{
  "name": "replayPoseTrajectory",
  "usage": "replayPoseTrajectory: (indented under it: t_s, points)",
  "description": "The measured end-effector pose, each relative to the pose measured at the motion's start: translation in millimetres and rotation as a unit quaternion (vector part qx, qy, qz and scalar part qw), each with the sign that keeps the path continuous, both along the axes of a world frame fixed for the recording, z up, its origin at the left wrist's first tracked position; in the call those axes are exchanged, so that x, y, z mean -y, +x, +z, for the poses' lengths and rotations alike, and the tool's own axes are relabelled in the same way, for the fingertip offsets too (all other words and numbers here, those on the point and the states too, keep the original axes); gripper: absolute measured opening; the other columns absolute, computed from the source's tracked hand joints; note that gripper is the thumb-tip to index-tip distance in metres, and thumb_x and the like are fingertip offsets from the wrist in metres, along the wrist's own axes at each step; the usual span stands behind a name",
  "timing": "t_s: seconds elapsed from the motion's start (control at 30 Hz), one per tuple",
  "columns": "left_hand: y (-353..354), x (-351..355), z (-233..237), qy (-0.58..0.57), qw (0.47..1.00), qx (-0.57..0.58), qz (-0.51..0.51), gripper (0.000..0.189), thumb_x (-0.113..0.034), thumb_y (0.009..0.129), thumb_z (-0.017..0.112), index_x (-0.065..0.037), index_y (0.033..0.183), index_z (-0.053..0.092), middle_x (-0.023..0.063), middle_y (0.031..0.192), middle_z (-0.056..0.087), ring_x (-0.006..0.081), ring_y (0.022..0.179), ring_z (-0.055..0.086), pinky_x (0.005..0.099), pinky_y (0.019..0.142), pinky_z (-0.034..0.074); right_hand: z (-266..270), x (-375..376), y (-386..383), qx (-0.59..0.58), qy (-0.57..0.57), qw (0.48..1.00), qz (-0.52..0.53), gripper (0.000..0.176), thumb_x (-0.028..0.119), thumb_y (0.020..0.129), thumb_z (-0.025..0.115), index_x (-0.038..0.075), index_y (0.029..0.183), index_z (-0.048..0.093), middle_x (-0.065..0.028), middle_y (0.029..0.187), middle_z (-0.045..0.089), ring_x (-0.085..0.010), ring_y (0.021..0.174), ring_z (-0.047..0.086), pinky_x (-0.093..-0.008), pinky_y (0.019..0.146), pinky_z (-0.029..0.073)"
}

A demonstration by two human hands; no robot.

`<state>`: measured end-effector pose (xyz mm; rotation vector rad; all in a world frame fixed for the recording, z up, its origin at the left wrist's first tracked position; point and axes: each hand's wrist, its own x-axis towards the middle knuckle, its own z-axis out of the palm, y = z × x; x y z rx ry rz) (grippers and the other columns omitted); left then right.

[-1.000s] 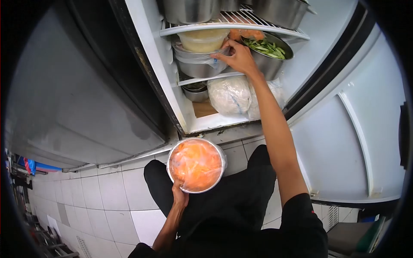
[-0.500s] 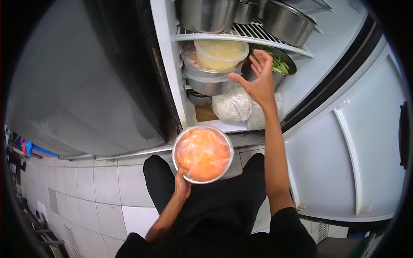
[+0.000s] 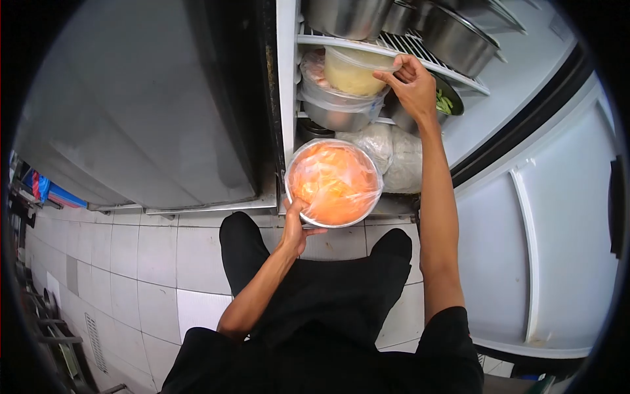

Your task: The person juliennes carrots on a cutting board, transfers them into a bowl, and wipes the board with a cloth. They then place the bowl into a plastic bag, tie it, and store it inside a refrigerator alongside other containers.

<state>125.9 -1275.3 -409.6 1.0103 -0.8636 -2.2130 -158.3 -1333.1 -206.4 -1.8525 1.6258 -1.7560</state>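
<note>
My left hand [image 3: 296, 226] grips the lower left edge of a round metal bowl [image 3: 307, 220], thumb over the rim and fingers beneath. Orange food [image 3: 331, 180] fills the bowl under clear plastic wrap. Inside the open fridge, my right hand [image 3: 415, 85] pinches the right rim of a translucent plastic tub [image 3: 357, 73] with pale yellow contents. The tub looks tilted and sits over a plastic-covered metal pot [image 3: 335, 113]. Behind my right hand is a metal pot with green vegetables [image 3: 445, 102], partly hidden.
Plastic-wrapped bundles [image 3: 401, 157] lie low in the fridge behind the bowl. Metal pots [image 3: 459, 43] stand on the wire shelf [image 3: 410, 47] above. The fridge door [image 3: 499, 249] stands open at right. A grey steel panel [image 3: 151, 111] rises at left, above the tiled floor [image 3: 151, 249].
My right hand has gone from spread fingers to a pinch on the tub's rim, and the tub has tilted. My left hand has brought the orange-filled bowl up, closer to the fridge.
</note>
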Motion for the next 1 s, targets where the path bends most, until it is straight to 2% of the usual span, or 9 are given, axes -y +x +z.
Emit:
replayPoseTrajectory:
  t_s: [0.13, 0.27, 0.33, 0.37, 0.47, 0.53, 0.6, 0.73, 1.0]
  points:
    - [-2.8, -1.2, 9.6, -0.014, 0.998, 0.029, 0.048, 0.065, -0.043, 0.082, 0.050, -0.006, 0.135, 0.041, 0.0196, 0.123, 0.058, 0.0322, 0.107, 0.063, 0.0503, 0.073, 0.060, -3.1, -1.8, 21.7, 0.048, -0.050, 0.997, 0.019, 0.028, 0.003, 0.081, 0.078, 0.004, 0.094, 0.052, -0.0024, 0.097, 0.065, -0.0058, 0.092, 0.060, -0.0199, 0.081, 0.050]
    - [-4.3, 5.5, 3.6, -0.005, 1.000, -0.017, 0.018, 0.064, -0.042, 0.080, 0.051, -0.006, 0.132, 0.043, 0.0190, 0.121, 0.058, 0.0322, 0.107, 0.061, 0.0505, 0.071, 0.059, -3.9, -16.9, 32.5, -0.070, -0.027, 0.994, -0.077, 0.035, 0.012, 0.081, 0.080, 0.003, 0.096, 0.050, -0.0045, 0.096, 0.067, -0.0080, 0.091, 0.062, -0.0221, 0.082, 0.050]
    - [-4.1, 6.0, 2.3, -0.009, 1.000, -0.028, 0.006, 0.065, -0.043, 0.079, 0.051, -0.005, 0.131, 0.044, 0.0194, 0.121, 0.058, 0.0320, 0.100, 0.064, 0.0499, 0.068, 0.059, -13.8, -28.4, 45.5, -0.127, 0.018, 0.984, -0.124, 0.054, 0.022, 0.076, 0.086, 0.003, 0.107, 0.046, -0.0103, 0.105, 0.064, -0.0152, 0.100, 0.062, -0.0271, 0.087, 0.050]
    - [-4.8, 6.6, 1.0, -0.010, 0.999, -0.031, 0.002, 0.064, -0.043, 0.079, 0.050, -0.005, 0.130, 0.045, 0.0199, 0.121, 0.058, 0.0321, 0.097, 0.064, 0.0499, 0.067, 0.059, -25.3, -25.5, 56.1, -0.059, -0.067, 0.993, -0.075, 0.079, 0.029, 0.067, 0.091, 0.003, 0.117, 0.036, -0.0169, 0.115, 0.056, -0.0223, 0.107, 0.059, -0.0325, 0.091, 0.049]
    - [-5.1, 6.6, -6.0, 0.006, 1.000, -0.026, -0.010, 0.063, -0.043, 0.079, 0.050, -0.005, 0.129, 0.045, 0.0205, 0.120, 0.058, 0.0326, 0.092, 0.065, 0.0494, 0.065, 0.059, -45.1, -4.7, 59.9, -0.118, -0.145, 0.972, -0.143, 0.095, 0.037, 0.058, 0.094, 0.001, 0.118, 0.030, -0.0208, 0.105, 0.055, -0.0273, 0.098, 0.060, -0.0343, 0.084, 0.051]
    - [-4.9, 10.4, -4.6, 0.003, 1.000, -0.021, -0.011, 0.062, -0.043, 0.079, 0.051, -0.006, 0.128, 0.043, 0.0205, 0.117, 0.058, 0.0331, 0.089, 0.066, 0.0489, 0.064, 0.059, -39.5, 3.5, 63.6, -0.157, -0.105, 0.961, -0.204, 0.095, 0.030, 0.060, 0.095, 0.003, 0.120, 0.026, -0.0189, 0.113, 0.052, -0.0263, 0.108, 0.057, -0.0351, 0.092, 0.049]
    - [-4.3, 6.1, -4.7, 0.002, 1.000, -0.029, 0.006, 0.083, -0.043, 0.076, 0.056, -0.018, 0.142, 0.014, 0.0200, 0.122, 0.050, 0.0338, 0.088, 0.063, 0.0462, 0.068, 0.058, -39.4, 19.7, 63.1, 0.018, -0.102, 0.975, -0.195, 0.095, 0.039, 0.054, 0.096, 0.003, 0.113, 0.031, -0.0211, 0.107, 0.052, -0.0254, 0.097, 0.058, -0.0348, 0.082, 0.050]
    - [-3.0, 5.4, -7.3, 0.016, 0.999, -0.051, -0.009, 0.087, -0.043, 0.075, 0.057, -0.019, 0.145, 0.011, 0.0199, 0.126, 0.046, 0.0340, 0.092, 0.062, 0.0460, 0.065, 0.059, -36.8, 33.1, 56.6, 0.103, -0.228, 0.965, -0.074, 0.087, 0.018, 0.061, 0.095, 0.006, 0.111, 0.024, -0.0225, 0.107, 0.052, -0.0240, 0.098, 0.058, -0.0318, 0.084, 0.050]
    - [-4.1, 3.9, -7.7, 0.021, 0.998, -0.056, 0.004, 0.095, -0.043, 0.075, 0.058, -0.019, 0.149, 0.001, 0.0203, 0.121, 0.052, 0.0315, 0.073, 0.064, 0.0454, 0.062, 0.059, -24.6, 29.7, 65.9, 0.067, -0.075, 0.989, -0.111, 0.087, 0.032, 0.068, 0.090, -0.002, 0.125, 0.034, -0.0158, 0.104, 0.062, -0.0172, 0.098, 0.060, -0.0260, 0.086, 0.049]
